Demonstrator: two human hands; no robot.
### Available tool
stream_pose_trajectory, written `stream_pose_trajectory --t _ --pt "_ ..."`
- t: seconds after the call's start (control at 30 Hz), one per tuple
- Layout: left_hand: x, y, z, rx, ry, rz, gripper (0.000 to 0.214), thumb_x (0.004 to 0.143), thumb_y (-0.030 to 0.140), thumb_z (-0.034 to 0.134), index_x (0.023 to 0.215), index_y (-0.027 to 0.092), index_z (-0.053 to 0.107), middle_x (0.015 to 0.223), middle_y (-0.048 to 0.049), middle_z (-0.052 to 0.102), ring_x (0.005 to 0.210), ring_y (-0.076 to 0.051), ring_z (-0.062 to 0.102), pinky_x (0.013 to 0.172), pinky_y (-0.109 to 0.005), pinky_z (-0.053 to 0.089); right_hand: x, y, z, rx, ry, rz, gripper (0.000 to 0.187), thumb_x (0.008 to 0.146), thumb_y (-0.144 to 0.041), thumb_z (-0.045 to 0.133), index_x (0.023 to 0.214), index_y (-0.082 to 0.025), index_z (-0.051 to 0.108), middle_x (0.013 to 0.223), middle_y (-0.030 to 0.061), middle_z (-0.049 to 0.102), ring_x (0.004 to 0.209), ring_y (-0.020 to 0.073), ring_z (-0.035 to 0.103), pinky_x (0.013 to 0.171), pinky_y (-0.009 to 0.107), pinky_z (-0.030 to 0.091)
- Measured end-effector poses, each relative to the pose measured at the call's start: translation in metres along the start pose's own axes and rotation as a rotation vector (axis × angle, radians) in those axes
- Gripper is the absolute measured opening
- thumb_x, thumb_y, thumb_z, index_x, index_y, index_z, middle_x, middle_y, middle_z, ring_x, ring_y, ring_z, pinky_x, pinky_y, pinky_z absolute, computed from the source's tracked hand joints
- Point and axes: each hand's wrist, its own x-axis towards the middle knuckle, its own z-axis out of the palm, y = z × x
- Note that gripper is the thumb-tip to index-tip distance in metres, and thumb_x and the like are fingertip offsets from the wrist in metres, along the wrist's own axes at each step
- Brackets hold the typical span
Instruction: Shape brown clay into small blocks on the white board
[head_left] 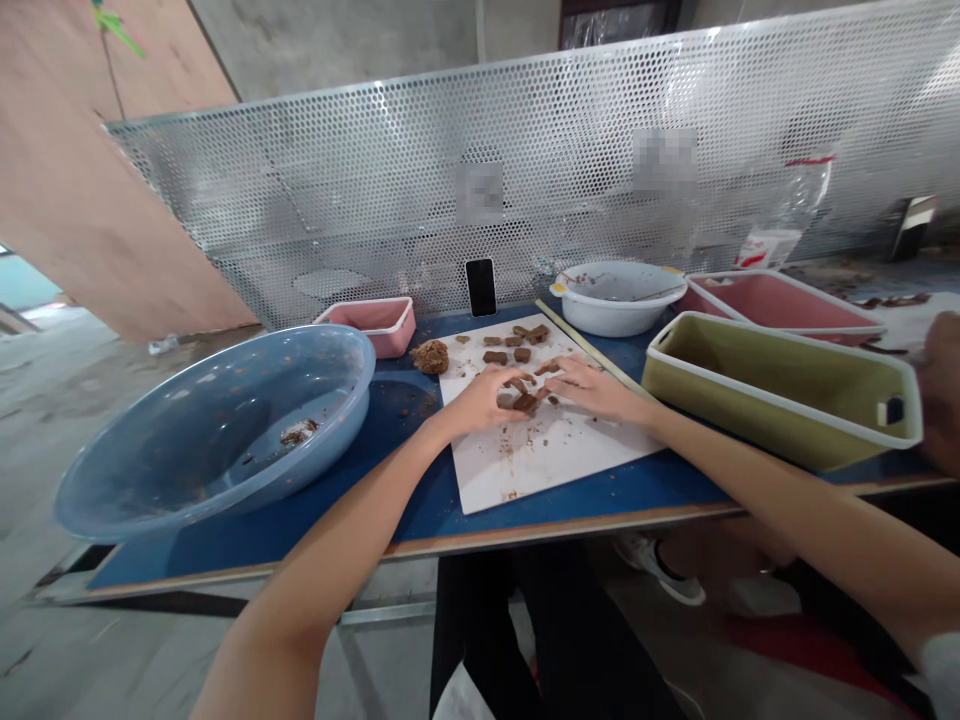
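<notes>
My left hand (486, 400) is closed with thumb and fingers around a brown clay-like piece (526, 403) low over a white board (487, 470). Just to its right, my right hand (591, 388) has its fingers spread and bent toward that piece; whether the fingertips touch it I cannot tell. Several small brown blocks (496, 357) lie beyond the hands on the board, and crumbs are scattered around. A rough brown lump (430, 357) rests at the board's left edge. Along the right side of the board lies a pale strip (585, 345).
A big blue basin (225, 500) stands left, with brown scraps inside. Behind are a pink box (394, 335), a phone (481, 287) and a white basin (611, 318). An olive bin (750, 405) and a pink bin (787, 302) stand right. A perforated metal panel (360, 180) borders the back.
</notes>
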Motion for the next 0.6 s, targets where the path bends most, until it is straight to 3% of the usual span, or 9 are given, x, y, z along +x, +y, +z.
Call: stream_pose_trajectory --t 0.23,0.43,0.6 --pt "0.0010 -0.0009 0.0009 -0.004 -0.005 -0.014 0.081 0.082 0.056 0.092 0.151 0.026 0.062 0.146 -0.0156 0.067 0.134 -0.037 0.061 0.113 -0.052 0.052 -0.0038 -0.0045 -0.0012 0.050 -0.051 0.060 0.052 0.105 -0.070 0.046 0.138 -0.040 0.072 0.135 0.0052 0.076 0.157 0.0370 0.046 0.129 0.060 0.039" --pt "0.0014 -0.0014 0.0021 -0.010 -0.002 -0.029 0.084 0.081 0.057 0.093 0.152 0.026 0.062 0.145 -0.0152 0.066 0.136 -0.038 0.060 0.115 -0.053 0.051 -0.0040 -0.0070 -0.0016 0.054 -0.040 0.030 0.044 0.104 -0.067 0.049 0.131 -0.043 0.074 0.134 0.0035 0.077 0.153 0.0370 0.049 0.127 0.059 0.041" --pt "0.0018 -0.0033 0.0024 -0.011 -0.009 -0.029 0.085 0.081 0.060 0.091 0.153 0.025 0.061 0.148 -0.0163 0.065 0.135 -0.037 0.061 0.112 -0.052 0.053 -0.0033 -0.0094 0.0002 0.006 0.038 0.051 0.052 0.104 -0.072 0.044 0.133 -0.037 0.070 0.129 0.0055 0.078 0.150 0.0336 0.049 0.130 0.060 0.037"
